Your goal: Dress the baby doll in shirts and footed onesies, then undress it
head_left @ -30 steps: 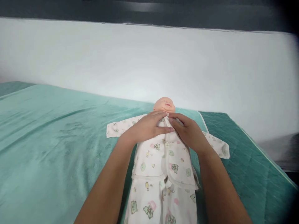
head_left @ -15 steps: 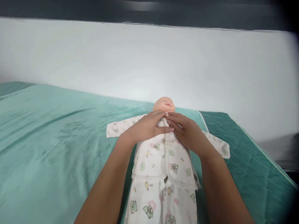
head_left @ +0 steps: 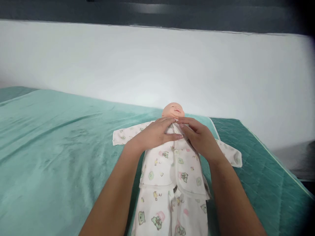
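Note:
A baby doll [head_left: 173,109] lies on its back, head away from me. It wears a white long-sleeved baby jacket [head_left: 162,167] with bear prints and buttons down the front, and matching trousers [head_left: 150,213]. Across the left side of the upper chest rests my left hand [head_left: 157,132], open, its thumb stretched apart from the fingers. My right hand [head_left: 198,136] is over the other side, fingers extended toward the collar, tips close to those of my left hand. The top of the jacket opening is partly hidden beneath my fingertips.
A light green cover [head_left: 69,141] spreads under the doll. To the right shows a darker green quilted mat [head_left: 248,164] with a pale edge. Behind stands a white wall [head_left: 147,62], with a dark band [head_left: 157,14] above it.
My right hand has shifted slightly upward, its fingertips drawing closer together near the collar. My left hand and the doll stay nearly where they were.

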The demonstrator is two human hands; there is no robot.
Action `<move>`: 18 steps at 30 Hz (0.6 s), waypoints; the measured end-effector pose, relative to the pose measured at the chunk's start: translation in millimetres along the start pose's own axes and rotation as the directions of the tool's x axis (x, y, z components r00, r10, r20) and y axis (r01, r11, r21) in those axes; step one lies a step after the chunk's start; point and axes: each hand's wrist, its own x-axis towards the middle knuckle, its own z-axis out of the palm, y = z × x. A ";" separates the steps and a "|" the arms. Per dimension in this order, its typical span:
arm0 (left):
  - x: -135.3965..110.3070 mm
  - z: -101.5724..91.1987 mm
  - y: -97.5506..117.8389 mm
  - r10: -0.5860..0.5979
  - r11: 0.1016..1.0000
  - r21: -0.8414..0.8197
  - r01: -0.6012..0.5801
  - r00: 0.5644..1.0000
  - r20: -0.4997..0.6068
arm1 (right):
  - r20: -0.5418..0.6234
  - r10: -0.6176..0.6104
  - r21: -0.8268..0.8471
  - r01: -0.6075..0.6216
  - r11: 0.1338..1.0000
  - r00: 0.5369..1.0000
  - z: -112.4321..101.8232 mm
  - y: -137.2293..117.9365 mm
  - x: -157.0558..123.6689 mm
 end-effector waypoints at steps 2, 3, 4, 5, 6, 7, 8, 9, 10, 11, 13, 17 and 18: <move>0.2 -0.2 -0.6 -0.009 1.000 0.000 0.009 1.000 -0.002 | -0.069 0.052 0.008 -0.051 0.999 0.996 0.1 2.7 0.6; 1.0 0.0 -1.1 -0.001 1.000 -0.003 0.001 1.000 -0.009 | -0.102 0.072 0.005 -0.072 0.997 0.992 0.3 4.2 1.3; 2.1 0.6 -2.0 0.016 1.000 -0.007 -0.016 1.000 -0.020 | -0.135 0.083 0.002 -0.083 0.997 0.987 0.7 5.7 2.0; 3.3 1.8 -3.5 0.038 0.999 -0.011 -0.039 0.998 -0.041 | -0.168 0.084 -0.003 -0.086 0.996 0.982 1.5 7.0 2.6; 4.1 3.7 -5.8 0.058 0.998 -0.012 -0.059 0.995 -0.076 | -0.197 0.078 -0.009 -0.081 0.997 0.977 2.6 7.9 2.6; 3.9 6.5 -9.2 0.065 0.998 -0.010 -0.066 0.990 -0.124 | -0.222 0.067 -0.018 -0.073 0.997 0.973 3.8 8.5 1.5; 1.8 10.2 -13.5 0.054 0.998 -0.002 -0.056 0.981 -0.189 | -0.242 0.058 -0.027 -0.066 0.997 0.969 5.2 8.7 -1.2; -3.0 14.7 -18.9 0.023 1.000 0.005 -0.023 0.963 -0.268 | -0.258 0.055 -0.034 -0.066 0.997 0.965 6.5 8.6 -6.3; -11.4 19.9 -24.9 -0.032 0.999 0.005 0.036 0.935 -0.353 | -0.269 0.063 -0.036 -0.075 0.997 0.961 7.4 8.3 -14.2; -24.1 25.4 -31.3 -0.091 0.995 0.003 0.103 0.892 -0.443 | -0.279 0.081 -0.031 -0.093 0.995 0.957 7.9 7.9 -25.5; -63.8 36.6 -42.1 -0.177 0.973 0.025 0.231 0.810 -0.560 | -0.281 0.131 -0.001 -0.136 0.991 0.951 6.9 7.5 -59.2; -196.7 54.7 -42.1 -0.255 0.900 0.147 0.411 0.768 -0.588 | -0.137 0.176 -0.098 -0.190 0.977 0.975 -3.0 12.6 -162.8; -237.0 57.9 -37.9 -0.257 0.876 0.182 0.446 0.751 -0.608 | -0.138 0.182 -0.153 -0.203 0.967 0.973 -6.6 16.3 -191.5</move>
